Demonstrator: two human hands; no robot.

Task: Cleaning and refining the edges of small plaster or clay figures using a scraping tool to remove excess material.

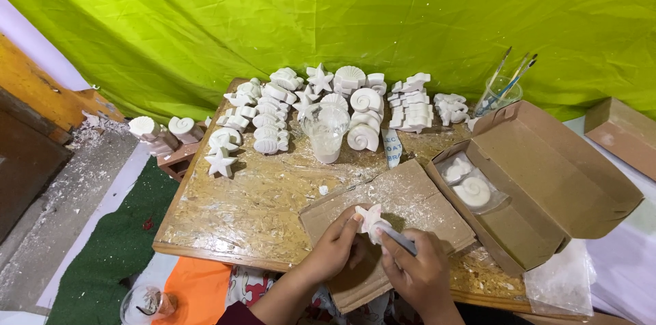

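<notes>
My left hand (336, 246) holds a small white plaster starfish figure (370, 217) over a piece of brown cardboard (403, 202). My right hand (422, 267) grips a thin grey tool (396, 237) whose tip rests against the figure. Both hands sit at the near edge of a low chipboard table (253, 209). At the far side of the table stand many white plaster casts (335, 103): shells, starfish and fish shapes, several stacked.
A clear plastic cup (324, 135) stands mid-table. An open cardboard box (540, 181) at right holds wrapped shell casts (471, 190). A glass with brushes (502, 89) stands behind it. Green cloth (328, 10) hangs behind; a glass jar (140, 304) sits on the floor at lower left.
</notes>
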